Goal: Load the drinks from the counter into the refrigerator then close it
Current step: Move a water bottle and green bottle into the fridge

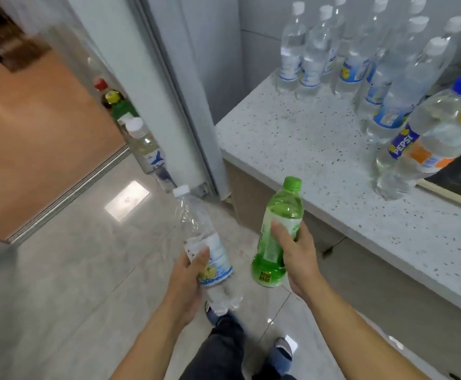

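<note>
My left hand (188, 283) grips a clear water bottle (196, 229) with a white cap, tilted over the floor. A green bottle (281, 215) with a green cap is held upright in my right hand (297, 253), just in front of the speckled counter (292, 144). Several clear bottles (314, 50) stand at the counter's back, and a Pepsi bottle (421, 144) with a blue cap stands near its right edge. The open refrigerator door (152, 86) is at upper left; its shelf holds several bottles (144, 144), among them red, yellow and white caps.
An orange-brown panel (32, 138) with a metal track fills the left. The tiled floor (73, 270) lies below, and my legs and shoes (251, 349) show at the bottom. A grey wall stands between the door and the counter.
</note>
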Available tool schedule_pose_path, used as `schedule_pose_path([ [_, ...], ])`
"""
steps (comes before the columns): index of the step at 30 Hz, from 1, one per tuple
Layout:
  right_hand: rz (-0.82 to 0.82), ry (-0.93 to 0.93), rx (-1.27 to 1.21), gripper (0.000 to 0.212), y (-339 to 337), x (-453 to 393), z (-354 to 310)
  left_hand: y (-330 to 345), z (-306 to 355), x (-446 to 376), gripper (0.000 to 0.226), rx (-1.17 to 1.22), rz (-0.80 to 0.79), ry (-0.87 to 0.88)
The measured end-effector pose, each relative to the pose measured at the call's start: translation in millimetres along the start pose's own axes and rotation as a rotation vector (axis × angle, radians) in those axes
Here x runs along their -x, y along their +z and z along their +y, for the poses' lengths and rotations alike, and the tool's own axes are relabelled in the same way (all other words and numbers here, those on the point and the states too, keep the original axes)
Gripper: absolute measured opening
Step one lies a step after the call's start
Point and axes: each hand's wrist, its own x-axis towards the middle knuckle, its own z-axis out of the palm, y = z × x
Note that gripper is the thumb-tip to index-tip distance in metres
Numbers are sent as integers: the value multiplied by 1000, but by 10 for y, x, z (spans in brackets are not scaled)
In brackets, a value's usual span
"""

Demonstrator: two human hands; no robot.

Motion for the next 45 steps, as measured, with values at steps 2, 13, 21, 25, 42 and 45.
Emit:
schedule_pose_path([
  [2,-86,44,-1,15,253,68,122,-228,37,175,54,112,83,-43],
  [13,-440,277,131,33,1974,401,716,-1870,193,617,55,482,324,-23],
  [21,-516,319,235,46,3428,534,1161,-3087,674,605,80,305,503,35],
  [25,-553,332,263,54,3977,497,1340,-3500,947,435,86,286,533,74],
  [42,-681,502,211,94,5975,-1523,1315,-4309,2682,-1689,78,239,447,26],
  [45,-713,423,242,95,6381,-1931,1110,-4343,3081,-2081,84,173,479,46],
])
